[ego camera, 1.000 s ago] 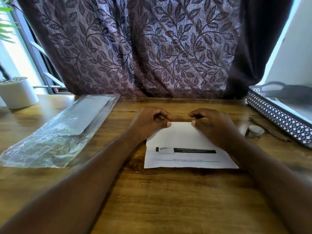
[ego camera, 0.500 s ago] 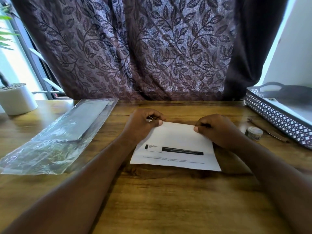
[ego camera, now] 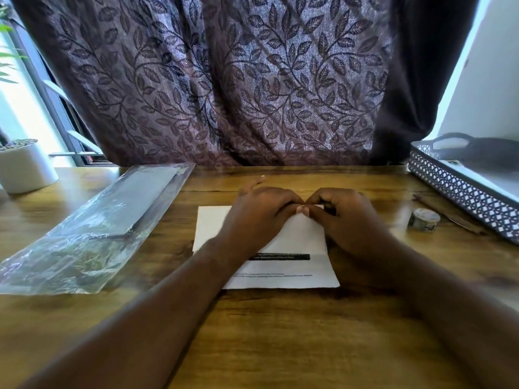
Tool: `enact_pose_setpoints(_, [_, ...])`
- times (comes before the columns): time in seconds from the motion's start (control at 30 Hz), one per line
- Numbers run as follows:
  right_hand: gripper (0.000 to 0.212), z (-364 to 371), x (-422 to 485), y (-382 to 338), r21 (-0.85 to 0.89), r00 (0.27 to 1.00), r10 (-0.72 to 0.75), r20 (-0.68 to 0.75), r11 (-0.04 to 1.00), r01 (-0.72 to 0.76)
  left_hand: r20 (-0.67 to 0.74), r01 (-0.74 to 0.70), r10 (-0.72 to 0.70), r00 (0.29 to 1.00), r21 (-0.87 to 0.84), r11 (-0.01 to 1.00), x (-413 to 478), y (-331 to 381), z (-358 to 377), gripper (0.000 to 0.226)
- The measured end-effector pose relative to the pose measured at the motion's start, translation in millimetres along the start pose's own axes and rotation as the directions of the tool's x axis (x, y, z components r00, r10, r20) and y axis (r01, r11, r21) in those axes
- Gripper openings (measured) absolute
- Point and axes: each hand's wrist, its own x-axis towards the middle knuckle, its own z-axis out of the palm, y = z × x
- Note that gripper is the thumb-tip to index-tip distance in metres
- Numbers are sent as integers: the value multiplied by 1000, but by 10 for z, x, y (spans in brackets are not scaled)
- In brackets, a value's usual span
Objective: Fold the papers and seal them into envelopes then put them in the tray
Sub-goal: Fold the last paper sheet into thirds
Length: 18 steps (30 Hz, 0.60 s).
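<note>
Overhead-wise, the biggest thing is the leaf-patterned curtain [ego camera: 224,80] hanging behind the wooden table [ego camera: 280,338]. On the table's left side lies a long clear plastic sleeve [ego camera: 84,242], crinkled, with something flat and grey inside it. At the far right sits the tray [ego camera: 460,192], dark with a white lattice wall and a cut-out handle.

The paper [ego camera: 297,240] lies flat at the middle of the table, between sleeve and tray and well apart from both. It is folded over on itself, and a black printed bar and lines of small text show on the near strip.

Both hands meet at the paper's far edge. The left hand [ego camera: 261,211] has its fingers curled and its thumb pressed down on the sheet; the right hand [ego camera: 348,217] is curled too, pinching that same edge — the two thumbs touch.

A white plant pot [ego camera: 25,169] stands at the far left. Near the tray rests a small roll of tape [ego camera: 424,220], with a thin stick [ego camera: 449,217] just beside it — what the stick is, I cannot tell.
</note>
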Motion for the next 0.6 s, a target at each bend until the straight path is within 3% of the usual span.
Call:
enact_pose_setpoints(0.1, [8, -15, 24, 77, -9, 999, 40, -8, 999, -40, -24, 45, -46, 999, -69, 997, 9, -85, -14, 20])
enact_pose_setpoints(0.2, [7, -73, 48, 191, -4, 995, 85, -46, 996, -85, -41, 75, -76, 996, -32, 997, -12, -162, -63, 15])
enact_pose_setpoints(0.3, [5, -121, 45, 296, 23, 987, 140, -76, 990, -139, -29, 186, -188, 982, -43, 982, -43, -286, -110, 13])
enact_pose_setpoints(0.5, [5, -227, 32, 517, 63, 958, 241, -155, 970, -234, 13, 442, -443, 896, -91, 892, -133, -565, -168, 12])
enact_pose_setpoints(0.6, [6, -237, 30, 566, 144, 937, 312, -156, 946, -291, 37, 560, -571, 820, -262, 786, -137, -599, -151, 12])
